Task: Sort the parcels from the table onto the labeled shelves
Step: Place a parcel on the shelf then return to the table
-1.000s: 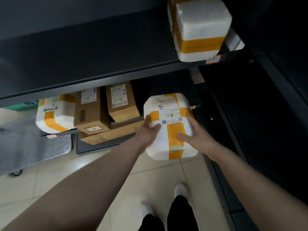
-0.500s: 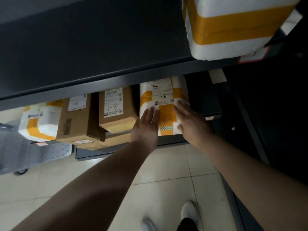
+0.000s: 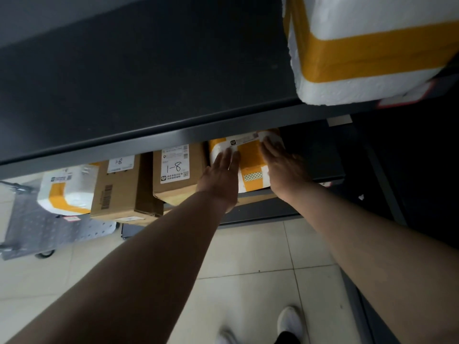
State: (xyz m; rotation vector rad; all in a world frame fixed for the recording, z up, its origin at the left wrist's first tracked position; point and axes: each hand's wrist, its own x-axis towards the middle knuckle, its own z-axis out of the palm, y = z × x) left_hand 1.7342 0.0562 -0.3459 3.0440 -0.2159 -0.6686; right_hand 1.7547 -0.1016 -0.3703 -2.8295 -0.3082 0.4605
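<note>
A handwritten "1-8" stood on the white shipping label (image 3: pixel 174 165) of the squat brown cardboard box (image 3: pixel 178 188). The taller brown cardboard carton (image 3: pixel 115 194) to its left bore a smaller "1-8" on its own white sticker (image 3: pixel 121 163). All other print was too small or blurred to read.

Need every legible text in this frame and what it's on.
"1-8": handwritten on the label of the brown box.
"1-8": handwritten, smaller, on the label of the taller brown box.
Too small or blurred to read: the printed lines on both those labels, the labels on the foam parcel and the far-left foam parcel, and the shelf tag.
</note>
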